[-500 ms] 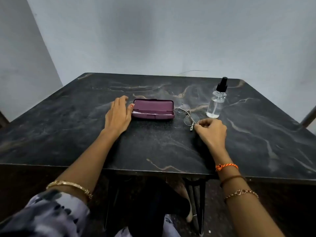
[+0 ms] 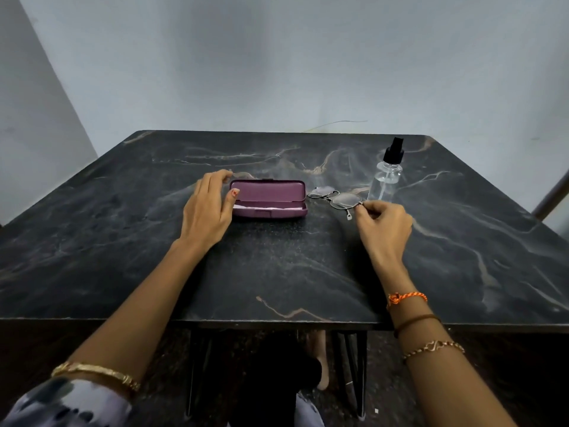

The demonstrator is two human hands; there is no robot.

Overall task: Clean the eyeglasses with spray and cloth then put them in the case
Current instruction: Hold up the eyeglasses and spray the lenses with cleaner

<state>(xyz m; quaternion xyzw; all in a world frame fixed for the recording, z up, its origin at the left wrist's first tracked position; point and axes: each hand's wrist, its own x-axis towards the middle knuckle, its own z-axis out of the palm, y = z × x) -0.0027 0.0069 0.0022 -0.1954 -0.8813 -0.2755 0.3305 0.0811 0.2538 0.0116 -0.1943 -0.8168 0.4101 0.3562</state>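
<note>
Looking down from the head view, the right hand (image 2: 383, 224) pinches the near end of the thin wire-framed eyeglasses with clear lenses (image 2: 337, 199), which lie on the dark marbled counter (image 2: 277, 272) between the open plum-coloured hard case (image 2: 269, 198) and the clear plastic spray bottle with a black pump top (image 2: 387, 174). The left hand (image 2: 209, 208) rests loosely opened against the case's left end, thumb touching it, gripping nothing. A pale cloth (image 2: 264, 208) seems to lie inside the case.

The step in hand looks like lifting the glasses for spraying. Holding them by the frame rather than the lenses should avoid smudges, and the bottle just behind wants care so it is not knocked over.

The counter is glossy black stone-patterned with pale veins, set against plain grey-white walls; dark metal legs show beneath.
</note>
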